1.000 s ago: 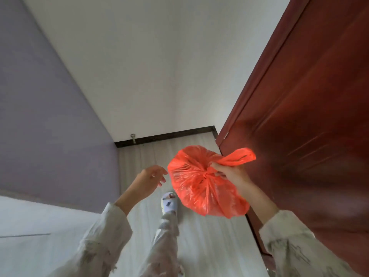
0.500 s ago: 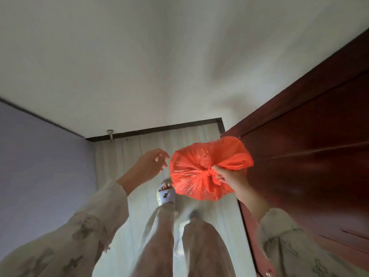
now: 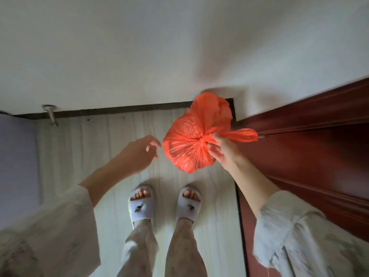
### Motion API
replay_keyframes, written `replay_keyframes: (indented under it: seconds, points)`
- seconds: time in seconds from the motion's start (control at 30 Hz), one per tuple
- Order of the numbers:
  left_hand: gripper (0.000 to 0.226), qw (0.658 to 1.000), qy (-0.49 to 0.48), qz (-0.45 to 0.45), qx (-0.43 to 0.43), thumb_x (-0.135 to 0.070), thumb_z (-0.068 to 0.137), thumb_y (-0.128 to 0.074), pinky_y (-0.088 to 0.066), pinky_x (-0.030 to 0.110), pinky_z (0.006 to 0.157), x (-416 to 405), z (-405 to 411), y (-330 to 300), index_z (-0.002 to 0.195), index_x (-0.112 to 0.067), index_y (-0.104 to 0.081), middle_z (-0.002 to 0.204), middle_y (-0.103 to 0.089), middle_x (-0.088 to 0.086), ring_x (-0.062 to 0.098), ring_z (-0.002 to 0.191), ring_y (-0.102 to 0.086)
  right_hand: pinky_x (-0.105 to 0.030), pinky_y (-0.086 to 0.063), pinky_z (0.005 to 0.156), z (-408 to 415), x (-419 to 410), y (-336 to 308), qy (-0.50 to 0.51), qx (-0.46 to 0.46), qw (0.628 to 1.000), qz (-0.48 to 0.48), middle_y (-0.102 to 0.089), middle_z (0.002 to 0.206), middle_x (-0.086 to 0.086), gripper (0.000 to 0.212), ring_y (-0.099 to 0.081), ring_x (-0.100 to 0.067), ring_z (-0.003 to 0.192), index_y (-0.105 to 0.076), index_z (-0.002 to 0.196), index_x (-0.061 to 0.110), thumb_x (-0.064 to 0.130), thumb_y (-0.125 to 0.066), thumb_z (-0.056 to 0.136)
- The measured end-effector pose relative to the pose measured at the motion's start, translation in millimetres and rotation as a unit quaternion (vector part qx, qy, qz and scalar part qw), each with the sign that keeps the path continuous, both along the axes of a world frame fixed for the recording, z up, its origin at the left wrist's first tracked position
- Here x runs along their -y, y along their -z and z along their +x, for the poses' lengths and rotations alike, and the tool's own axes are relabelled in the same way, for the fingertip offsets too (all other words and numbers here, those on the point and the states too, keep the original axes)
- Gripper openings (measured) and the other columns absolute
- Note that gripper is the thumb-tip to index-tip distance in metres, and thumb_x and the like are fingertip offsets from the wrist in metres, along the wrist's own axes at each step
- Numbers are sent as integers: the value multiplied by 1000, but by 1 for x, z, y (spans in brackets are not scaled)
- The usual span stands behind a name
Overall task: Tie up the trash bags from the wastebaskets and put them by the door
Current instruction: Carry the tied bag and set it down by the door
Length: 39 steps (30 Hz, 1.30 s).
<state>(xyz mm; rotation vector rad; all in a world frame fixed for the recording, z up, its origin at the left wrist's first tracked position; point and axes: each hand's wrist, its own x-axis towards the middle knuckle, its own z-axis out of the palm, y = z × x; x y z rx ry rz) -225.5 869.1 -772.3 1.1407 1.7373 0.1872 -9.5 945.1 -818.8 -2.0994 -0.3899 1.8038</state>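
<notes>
A tied orange-red trash bag (image 3: 191, 142) hangs in the air above the pale wood floor, close to the dark red door (image 3: 311, 148) on the right. My right hand (image 3: 223, 149) grips the bag at its knot, and one handle loop sticks out to the right past my fingers. My left hand (image 3: 137, 154) hovers just left of the bag, fingers loosely spread, holding nothing and not touching the plastic.
My two feet in white slippers (image 3: 165, 204) stand on the floor below the bag. A metal doorstop (image 3: 51, 114) juts from the dark baseboard at the left. A white wall fills the top; a purple wall (image 3: 16, 156) lies at the left.
My view has tilted downward, so both feet now show. The bag has swung toward the door and its handle loop points right. My left hand stays apart from it.
</notes>
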Motion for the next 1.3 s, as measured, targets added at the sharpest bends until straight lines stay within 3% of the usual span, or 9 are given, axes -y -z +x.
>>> replay_keyframes:
  seconds: [0.13,0.27,0.4,0.53,0.7,0.83,0.97,1.13,1.3]
  points:
    - [22,1000,3,-10,-2,-12,94,-38,-47,32,83,-8,8,51,103,-14,-58,78,-60,0,23,79,-60,-22,-48,66,12,-21,55,42,-39,998,-19,-58,83,-2,17,-55,-10,72,-56,86,15,27,-47,95]
    - [24,999,-16,-30,7,-12,94,-37,-46,32,82,-13,14,78,107,-12,-57,82,-61,2,26,81,-62,-23,-49,66,22,-31,84,68,-42,996,-34,-58,83,-1,25,-55,-10,72,-54,82,15,32,-42,97]
    - [21,999,-8,-46,18,-13,94,-37,-46,31,82,-6,17,82,101,-16,-56,80,-61,1,24,79,-62,-25,-52,69,29,-39,89,101,-55,993,-24,-58,97,-2,30,-57,-12,83,-55,89,13,37,-39,97]
    - [18,998,-18,-62,25,-15,95,-37,-46,29,77,1,15,64,93,-24,-51,79,-61,-2,22,78,-62,-34,-47,88,24,-39,66,86,-68,994,-27,-53,116,-6,24,-51,-21,116,-55,107,11,29,-44,97]
    - [18,995,-58,-75,38,-16,95,-38,-46,23,71,16,18,9,94,-26,-52,74,-59,-11,21,79,-63,-34,-47,88,6,-27,-1,55,-76,995,-36,-54,119,-8,39,-55,-20,107,-48,130,7,24,-49,95]
    - [16,989,-122,-64,49,-15,94,-39,-46,19,63,33,24,-60,95,-23,-53,79,-61,-3,16,72,-61,-34,-48,91,-11,0,-86,-116,-48,991,-43,-59,111,-13,21,-57,-19,94,-57,108,7,19,-46,95]
    - [15,973,-222,-38,57,-12,93,-41,-44,8,48,61,24,-141,97,-17,-55,78,-61,1,10,65,-58,-23,-49,74,-27,30,-190,-221,-87,970,-42,-65,92,-7,22,-61,-15,81,-59,104,7,19,-42,96]
    - [22,938,-337,-7,81,-8,92,-39,-47,17,54,124,18,-242,87,-22,-54,74,-61,-3,13,65,-59,-23,-44,67,-56,73,-308,-291,-102,951,-15,-61,77,-5,27,-57,-16,70,-56,78,14,14,-37,97]
    - [31,889,-450,47,73,-4,92,-38,-43,27,59,222,10,-322,80,-29,-52,73,-60,-4,-4,52,-58,-22,-44,62,-89,143,-382,-437,-88,894,35,-64,75,-5,20,-59,-15,66,-59,93,9,13,-39,94]
